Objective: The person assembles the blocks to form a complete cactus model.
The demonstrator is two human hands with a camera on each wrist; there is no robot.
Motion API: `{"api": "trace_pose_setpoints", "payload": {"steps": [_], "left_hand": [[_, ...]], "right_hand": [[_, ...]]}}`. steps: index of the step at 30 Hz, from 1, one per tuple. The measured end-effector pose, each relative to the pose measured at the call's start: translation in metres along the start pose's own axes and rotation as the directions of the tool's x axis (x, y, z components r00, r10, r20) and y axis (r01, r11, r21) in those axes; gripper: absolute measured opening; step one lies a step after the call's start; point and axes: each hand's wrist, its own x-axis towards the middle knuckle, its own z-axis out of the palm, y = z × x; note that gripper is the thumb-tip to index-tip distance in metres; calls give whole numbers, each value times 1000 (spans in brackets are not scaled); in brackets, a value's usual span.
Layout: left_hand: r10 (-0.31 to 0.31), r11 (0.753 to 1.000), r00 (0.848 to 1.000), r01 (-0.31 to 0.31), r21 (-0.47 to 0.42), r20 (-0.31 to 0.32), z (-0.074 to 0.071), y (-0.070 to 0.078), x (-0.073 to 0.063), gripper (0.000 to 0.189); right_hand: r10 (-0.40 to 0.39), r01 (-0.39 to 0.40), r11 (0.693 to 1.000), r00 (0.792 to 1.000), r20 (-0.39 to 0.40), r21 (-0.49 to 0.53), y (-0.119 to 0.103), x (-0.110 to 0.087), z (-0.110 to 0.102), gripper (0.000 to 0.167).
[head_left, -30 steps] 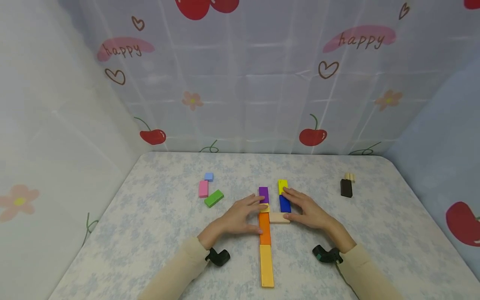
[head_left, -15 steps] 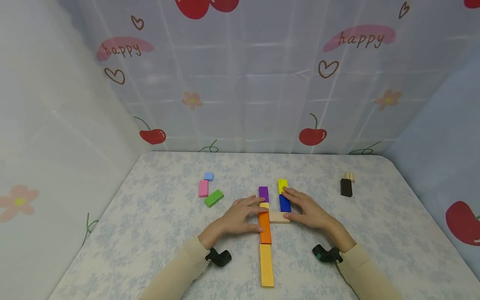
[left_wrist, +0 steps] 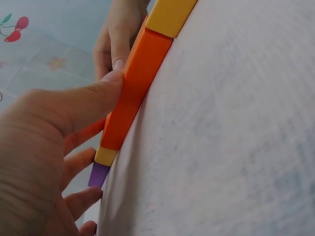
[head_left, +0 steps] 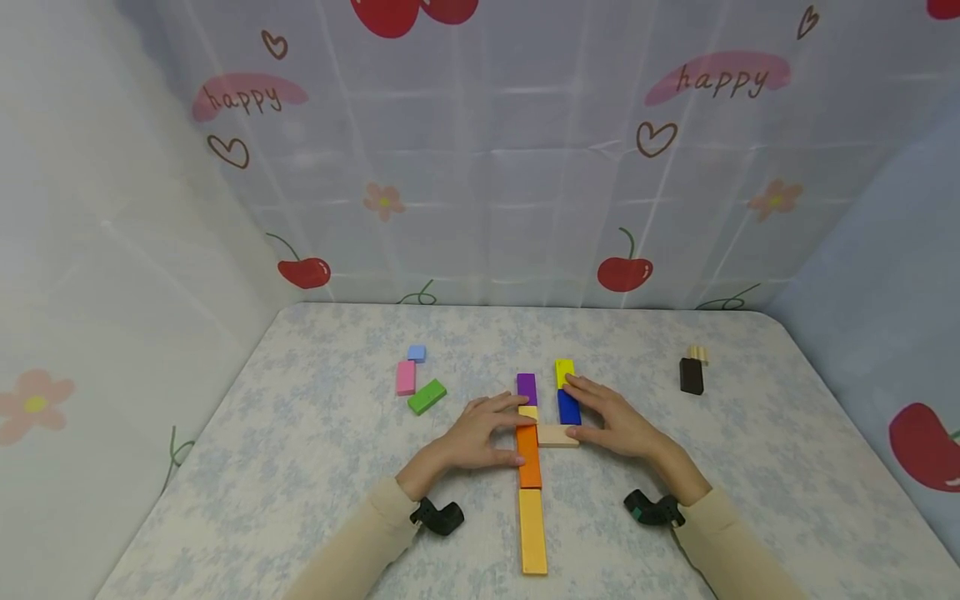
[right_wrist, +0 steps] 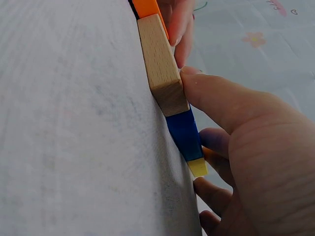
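Orange block (head_left: 529, 470), left hand (head_left: 474, 434) touching, "happy" backdrop (head_left: 487, 167)

orange block (head_left: 531, 471) | purple block (head_left: 527, 387) | blue block (head_left: 567, 410) | lemon-yellow block (head_left: 563, 369) | tan wooden block (head_left: 555, 436) | tabletop (head_left: 315, 433): blue-grey mottling on white | curtain (head_left: 495, 208): red-cherry print | sleeves (head_left: 735, 537): cream

I see the person's left forearm (head_left: 360, 533) and right forearm (head_left: 726, 533) slanting forward and inward, the left hand (head_left: 480, 433) and right hand (head_left: 621, 423) apart with backs upward, fingers loosely extended and each thumb standing away from the fingers.
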Motion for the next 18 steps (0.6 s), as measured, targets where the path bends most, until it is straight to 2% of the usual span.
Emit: {"api": "trace_pose_setpoints", "payload": {"steps": [15,18], "left_hand": [[-2,1000,1000,2,-2,-4,1,0,0,56],[2,1000,1000,-2,-14,-11,1,-1,0,56]], "right_hand": [[5,-5,1000,1000,-13,14,1,0,-1,72],[17,-16,999,999,-37,34,0,-2,-5,70]]}}
